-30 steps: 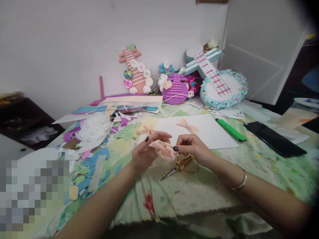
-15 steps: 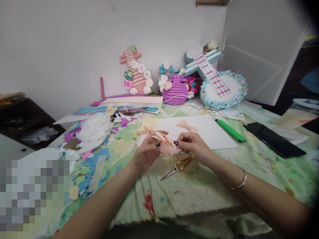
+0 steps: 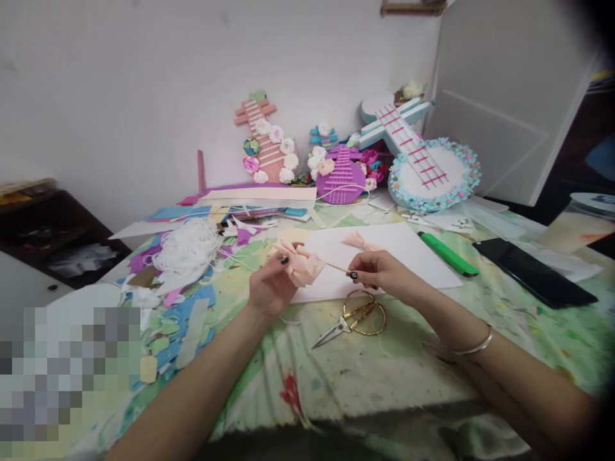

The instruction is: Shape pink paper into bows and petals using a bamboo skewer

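Observation:
A peach paper flower [image 3: 303, 267] with layered petals sits in my left hand [image 3: 271, 288], thumb and fingers closed round it. From its right side a thin tan strand [image 3: 336, 266], like a twisted strip or thread, runs straight to my right hand [image 3: 379, 272]. Thumb and forefinger there pinch the strand's end. Whether it is paper or string I cannot make out. Beneath lies a white sheet [image 3: 423, 272], bearing another gathered peach paper piece [image 3: 360, 242]. Gold-handled scissors [image 3: 355, 320] rest just below my right hand, blades pointing left.
A green cutter [image 3: 448, 253] and black phone [image 3: 533, 272] lie at right, near a lidded plastic cup [image 3: 583, 224]. At left are a white string heap [image 3: 187, 248] and paper scraps [image 3: 187, 333]. Decorated lute-shaped crafts [image 3: 341, 179] lean on the wall.
My hands have drawn apart. The flower has shifted left and up with my left hand, while my right hand has moved right, stretching the strand between them. The scissors show more fully.

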Tool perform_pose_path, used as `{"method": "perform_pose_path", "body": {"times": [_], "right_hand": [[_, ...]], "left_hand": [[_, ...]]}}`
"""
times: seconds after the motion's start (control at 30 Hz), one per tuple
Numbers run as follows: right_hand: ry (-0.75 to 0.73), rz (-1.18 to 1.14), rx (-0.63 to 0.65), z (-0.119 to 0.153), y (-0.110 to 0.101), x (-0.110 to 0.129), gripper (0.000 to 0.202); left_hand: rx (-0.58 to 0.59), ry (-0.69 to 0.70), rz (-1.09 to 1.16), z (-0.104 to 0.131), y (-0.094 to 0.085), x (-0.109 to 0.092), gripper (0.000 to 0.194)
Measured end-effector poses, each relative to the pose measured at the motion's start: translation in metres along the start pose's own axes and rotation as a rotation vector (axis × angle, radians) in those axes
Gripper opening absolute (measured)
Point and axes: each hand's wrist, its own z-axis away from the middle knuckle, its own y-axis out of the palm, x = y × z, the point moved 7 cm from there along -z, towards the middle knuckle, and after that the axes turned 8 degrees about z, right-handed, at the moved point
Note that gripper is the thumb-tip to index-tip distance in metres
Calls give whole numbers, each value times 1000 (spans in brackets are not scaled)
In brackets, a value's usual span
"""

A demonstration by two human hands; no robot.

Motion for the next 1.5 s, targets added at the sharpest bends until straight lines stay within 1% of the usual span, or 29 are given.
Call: {"method": "perform_pose_path", "body": {"times": [0.1,0.17,0.2,0.27,0.33,0.37,0.47,0.57,0.63,0.77,1.07,1.23,1.33,1.4,1.5], "right_hand": [[30,125,11,-1,-14,-4,14],[26,168,-63,-2,-25,-6,14],[9,186,-123,-3,-30,-6,15],[-38,205,-248,-1,-36,-3,18],[-80,166,-304,2,-31,3,20],[-121,125,-282,4,-25,8,22],[-207,73,-140,9,0,23,27],[-267,27,-21,12,16,33,25],[-258,17,-24,12,18,32,25],[-232,6,-86,11,13,26,24],[-226,-15,-78,11,14,24,26],[-232,-1,-101,11,13,24,24],[-232,31,-116,12,14,24,21],[-221,47,-93,12,15,25,19],[-198,42,-60,12,17,24,15]], "left_hand": [[-70,-48,14,0,-6,4,29],[-115,-83,-11,1,-8,11,28],[-104,-108,-37,2,-6,16,24],[-13,-165,-105,4,4,26,16],[92,-211,-167,7,14,37,15],[112,-240,-191,9,16,42,17],[116,-304,-243,12,18,53,24],[122,-328,-271,14,17,59,23],[120,-336,-271,14,16,60,23],[91,-347,-270,13,13,60,28],[82,-345,-289,14,13,59,27],[90,-271,-331,14,17,53,27],[49,-194,-431,12,16,47,26],[13,-154,-495,11,14,44,26],[-34,-123,-526,10,9,42,22]]}}
